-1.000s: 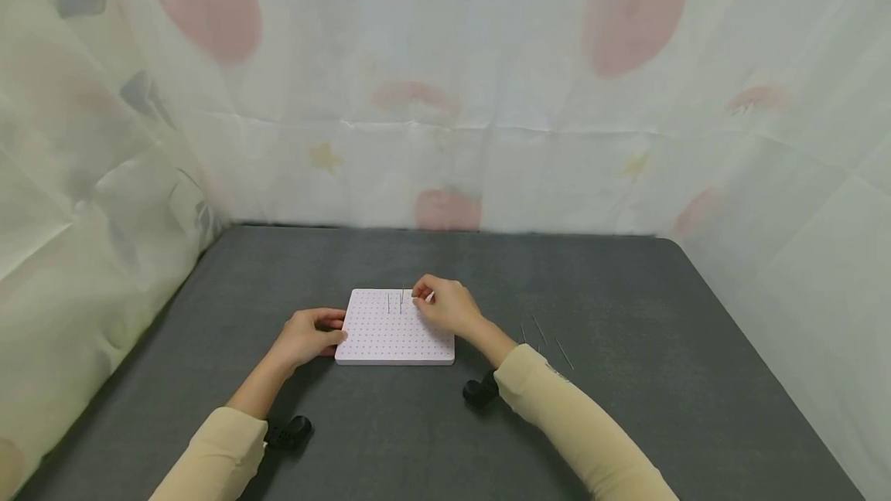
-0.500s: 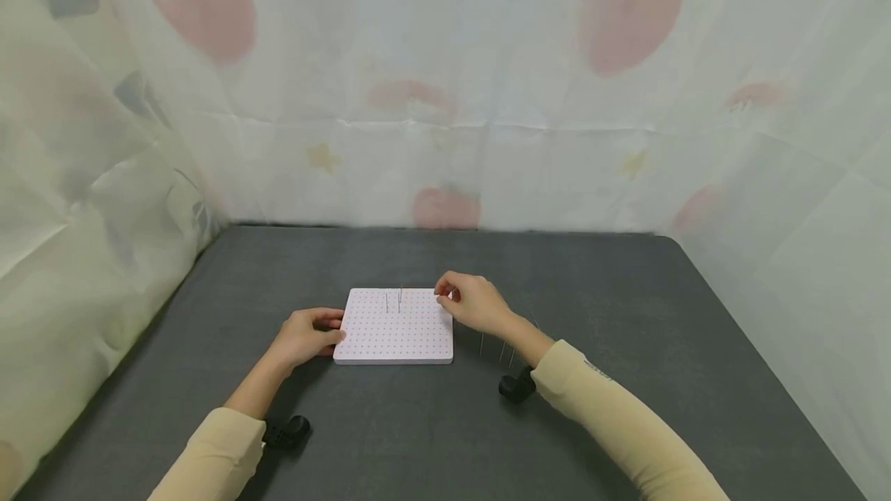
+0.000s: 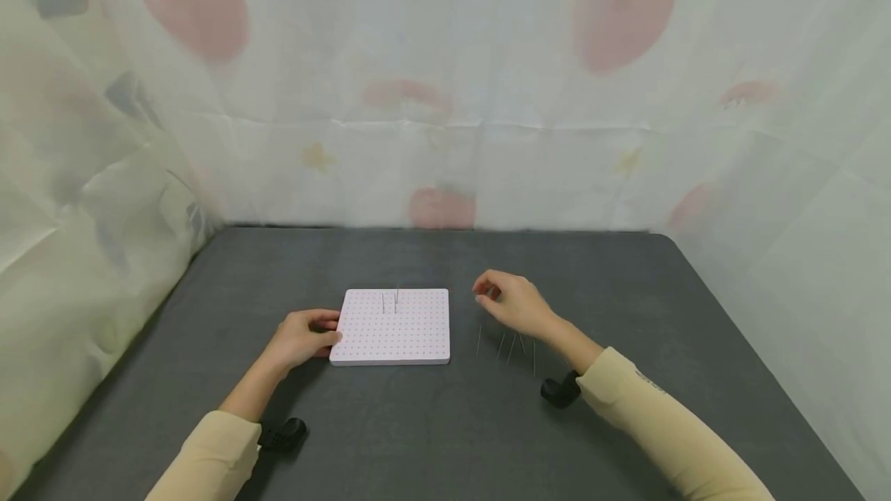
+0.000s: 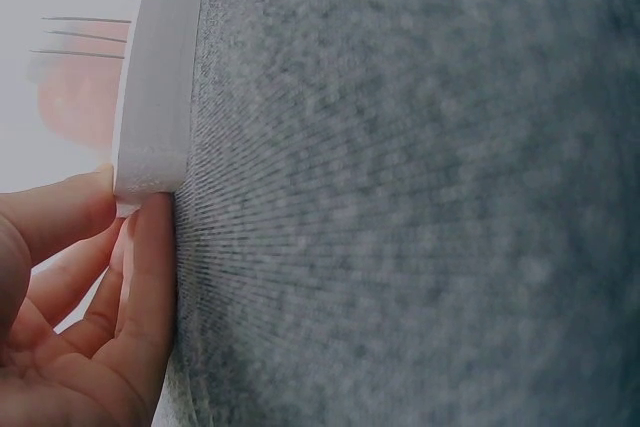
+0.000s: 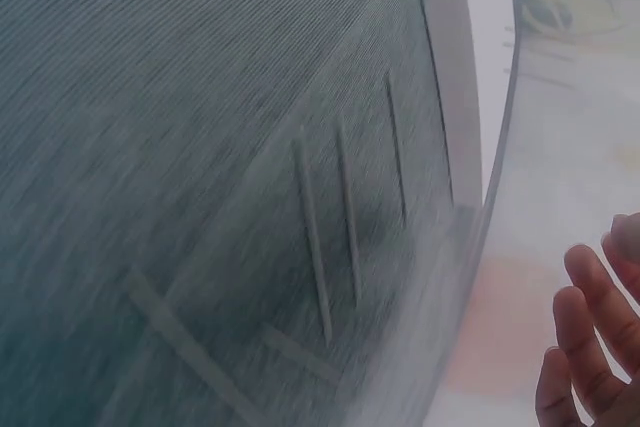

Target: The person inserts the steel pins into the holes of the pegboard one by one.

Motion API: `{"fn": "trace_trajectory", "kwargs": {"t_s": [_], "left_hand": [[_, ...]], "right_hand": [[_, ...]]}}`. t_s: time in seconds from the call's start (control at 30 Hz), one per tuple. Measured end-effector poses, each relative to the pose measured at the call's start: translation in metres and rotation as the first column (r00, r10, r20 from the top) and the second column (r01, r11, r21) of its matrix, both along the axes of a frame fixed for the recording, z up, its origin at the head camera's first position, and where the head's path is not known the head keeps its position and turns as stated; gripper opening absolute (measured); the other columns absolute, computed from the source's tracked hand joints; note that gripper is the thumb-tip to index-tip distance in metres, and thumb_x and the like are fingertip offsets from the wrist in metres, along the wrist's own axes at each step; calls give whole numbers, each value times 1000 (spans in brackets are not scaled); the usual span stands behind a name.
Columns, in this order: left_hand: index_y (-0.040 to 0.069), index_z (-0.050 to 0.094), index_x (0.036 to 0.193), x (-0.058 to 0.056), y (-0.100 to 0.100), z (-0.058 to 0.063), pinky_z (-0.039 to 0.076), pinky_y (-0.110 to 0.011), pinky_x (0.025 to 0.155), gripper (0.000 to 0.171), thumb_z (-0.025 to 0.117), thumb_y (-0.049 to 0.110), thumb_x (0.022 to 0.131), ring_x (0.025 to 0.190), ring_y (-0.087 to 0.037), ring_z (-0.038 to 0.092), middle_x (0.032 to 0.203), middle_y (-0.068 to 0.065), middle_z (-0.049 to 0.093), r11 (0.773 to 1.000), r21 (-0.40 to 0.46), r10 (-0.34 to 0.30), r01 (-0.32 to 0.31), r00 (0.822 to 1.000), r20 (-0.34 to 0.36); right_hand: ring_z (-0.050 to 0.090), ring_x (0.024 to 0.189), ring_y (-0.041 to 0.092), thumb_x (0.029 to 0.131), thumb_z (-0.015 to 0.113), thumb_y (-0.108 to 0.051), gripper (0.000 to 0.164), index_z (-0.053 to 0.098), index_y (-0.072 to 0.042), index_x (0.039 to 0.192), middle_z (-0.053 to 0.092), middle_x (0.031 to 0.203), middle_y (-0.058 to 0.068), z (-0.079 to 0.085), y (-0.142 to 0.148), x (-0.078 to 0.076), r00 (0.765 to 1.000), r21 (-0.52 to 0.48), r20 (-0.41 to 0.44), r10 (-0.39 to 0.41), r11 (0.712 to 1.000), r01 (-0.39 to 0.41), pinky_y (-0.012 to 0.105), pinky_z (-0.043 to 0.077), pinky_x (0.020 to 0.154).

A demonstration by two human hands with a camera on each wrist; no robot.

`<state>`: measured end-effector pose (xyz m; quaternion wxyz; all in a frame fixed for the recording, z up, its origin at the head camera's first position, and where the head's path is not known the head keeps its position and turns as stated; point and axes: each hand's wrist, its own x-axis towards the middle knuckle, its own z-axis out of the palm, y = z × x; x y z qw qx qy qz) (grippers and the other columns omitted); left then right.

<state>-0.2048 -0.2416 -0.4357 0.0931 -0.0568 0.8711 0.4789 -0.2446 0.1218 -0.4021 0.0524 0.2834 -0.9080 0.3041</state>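
Note:
A white perforated board [image 3: 418,335] lies on the dark table, its top covered in small holes. My left hand [image 3: 299,339] grips its left edge; the left wrist view shows the thumb [image 4: 65,209] on the upper rim and fingers against the side. Three thin metal pins [image 4: 85,37] stand upright in the board toward its far side. My right hand [image 3: 515,304] hovers to the right of the board, fingers loosely bent and nothing seen between them. Below it several loose metal pins [image 5: 347,212] lie on the cloth, partly under the forearm in the head view.
The dark grey cloth-covered table [image 3: 418,439] extends around the board. Pale curtains with fruit prints [image 3: 445,99] hang behind and along both sides. Black wrist cameras [image 3: 561,390] are worn at both wrists, low over the table.
My right hand has moved right, away from the board to over the loose pins, uncovering the board's right side. My left hand stays on the left edge, and the upright pins remain in place.

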Motion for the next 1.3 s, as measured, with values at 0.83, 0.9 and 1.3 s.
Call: {"fn": "trace_trajectory", "kwargs": {"t_s": [0.83,0.9,1.3], "left_hand": [[-2,52,125,0,-1,-2,56,-31,66,45,66,6,83,79,-15,63,110,-17,57,1000,23,-4,4,1000,-8],[-2,53,125,0,-1,-1,56,-30,66,45,66,6,83,79,-15,63,110,-17,57,1000,21,-3,3,1000,-5],[-3,52,125,2,-1,0,56,-31,66,45,66,4,82,80,-16,63,110,-18,57,1000,30,-9,10,1000,-4]], "right_hand": [[58,79,16,88,62,-13,15,63,-7,102,65,91,1,-13,84,25,983,-71,-23,-181,981,179,25,46,59],[58,78,16,88,62,-13,15,63,-6,101,64,91,1,-16,89,28,983,-67,-12,-185,981,184,25,46,59],[52,72,9,89,60,-17,15,63,-8,102,62,87,-2,-30,109,42,970,23,132,-204,979,203,24,43,58]]}}
